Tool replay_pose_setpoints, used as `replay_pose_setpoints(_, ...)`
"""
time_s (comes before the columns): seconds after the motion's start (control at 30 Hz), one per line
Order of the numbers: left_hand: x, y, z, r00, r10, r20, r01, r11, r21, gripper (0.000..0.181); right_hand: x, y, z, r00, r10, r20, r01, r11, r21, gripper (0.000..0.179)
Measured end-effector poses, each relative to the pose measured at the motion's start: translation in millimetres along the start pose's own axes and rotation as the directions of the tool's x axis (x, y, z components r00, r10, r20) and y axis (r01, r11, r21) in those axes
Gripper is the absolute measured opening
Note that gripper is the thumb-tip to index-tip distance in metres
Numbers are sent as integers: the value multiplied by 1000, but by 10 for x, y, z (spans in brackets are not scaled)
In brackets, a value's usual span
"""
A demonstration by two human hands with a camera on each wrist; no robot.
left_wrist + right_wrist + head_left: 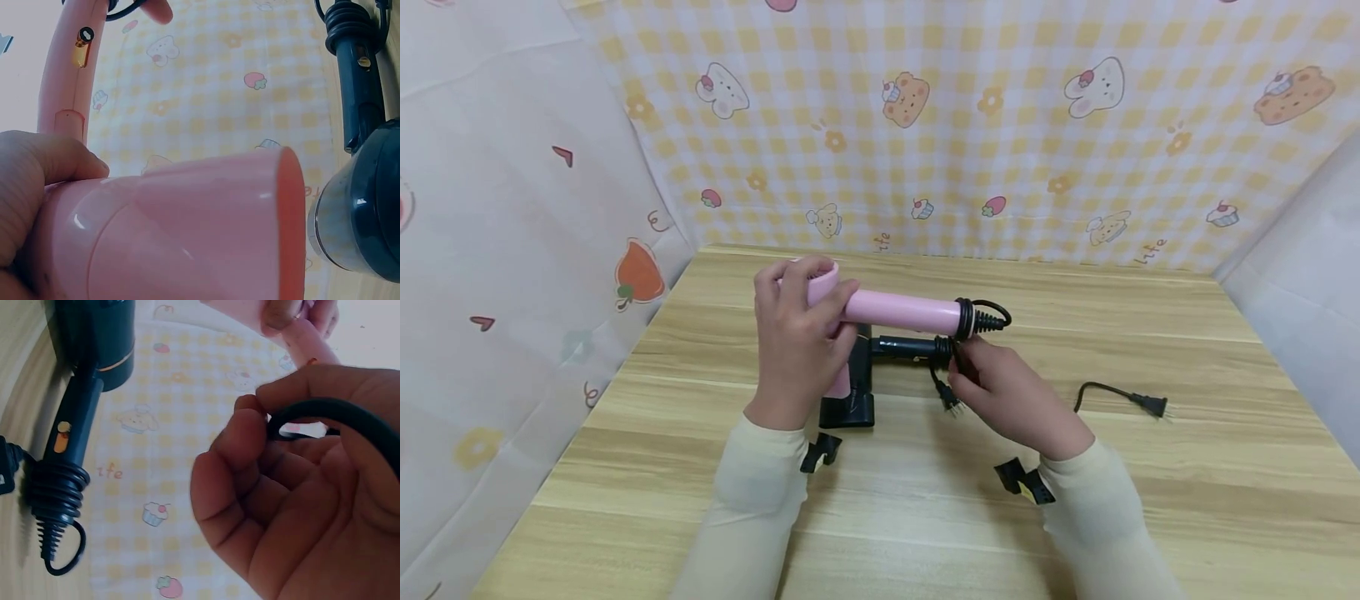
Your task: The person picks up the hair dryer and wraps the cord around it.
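Note:
My left hand [797, 342] grips a pink hair dryer [902, 310] round its barrel, above the table, with the handle pointing right. Black cord [966, 318] is wound in several turns at the handle's end. Beside that end, the curled fingers of my right hand [1011, 396] pinch the power cord [337, 411], which arches across the palm in the right wrist view. A dark hair dryer [81, 415] lies on the table behind the pink one, its own cord wrapped round its handle. The left wrist view shows the pink barrel [187, 231] close up, its mouth facing right.
A plug [1150, 405] on a black cord lies on the wooden table [1210, 483] to the right of my right hand. The dark dryer's plug [951, 400] rests between my hands. A yellow checked cloth [970, 150] hangs behind the table.

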State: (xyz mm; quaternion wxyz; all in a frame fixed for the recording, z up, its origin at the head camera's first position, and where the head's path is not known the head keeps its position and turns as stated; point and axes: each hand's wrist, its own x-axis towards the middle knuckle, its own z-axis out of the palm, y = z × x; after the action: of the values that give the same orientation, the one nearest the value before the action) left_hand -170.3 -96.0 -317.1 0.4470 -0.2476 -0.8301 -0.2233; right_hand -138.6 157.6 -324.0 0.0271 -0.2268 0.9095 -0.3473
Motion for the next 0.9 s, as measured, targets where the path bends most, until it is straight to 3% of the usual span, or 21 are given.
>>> replay_pose_setpoints(0.4, -29, -24, 41, 1000, -11, 29, 11, 1000, -8, 26, -119, -63, -132, 997, -52, 62, 57, 995, -79, 14)
replay_pose_setpoints(0.6, -31, -13, 39, 999, -19, 47, 19, 1000, 11, 27, -154, -87, -177, 995, -85, 46, 90, 987, -132, 15)
replay_pose_setpoints(0.9, -40, -10, 56, 997, -31, 66, 30, 999, 30, 28, -234, -132, -228, 988, -151, -28, 147, 982, -120, 24)
